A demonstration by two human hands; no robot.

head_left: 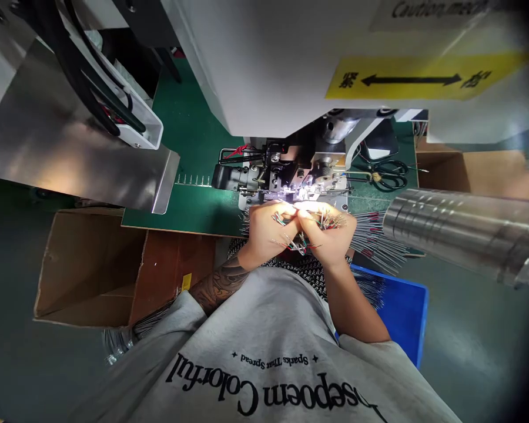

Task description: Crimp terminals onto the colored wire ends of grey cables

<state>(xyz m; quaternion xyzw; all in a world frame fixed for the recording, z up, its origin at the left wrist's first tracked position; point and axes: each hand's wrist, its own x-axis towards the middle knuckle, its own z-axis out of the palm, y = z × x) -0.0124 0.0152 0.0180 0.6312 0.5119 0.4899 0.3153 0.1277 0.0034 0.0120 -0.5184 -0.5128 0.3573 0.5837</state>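
Note:
My left hand (264,230) and my right hand (331,242) meet at the lit front of a crimping machine (291,173). Both are closed, with thumbs and fingertips pinched together on thin wires. Stripped cable ends (297,244) with red, green and white cores stick out below and between the hands. More frayed wire ends (332,221) poke out over the right fingers. The exact tips between the fingers are too small to make out. Grey cables (374,242) with red marks fan out to the right of my right hand.
A strip of metal terminals (194,181) runs into the machine over the green tabletop (194,211). Black-handled scissors (390,175) lie at right, near a shiny metal tube (462,232). Cardboard boxes (92,264) stand left, a blue bin (405,311) right. The machine's white housing (264,70) overhangs.

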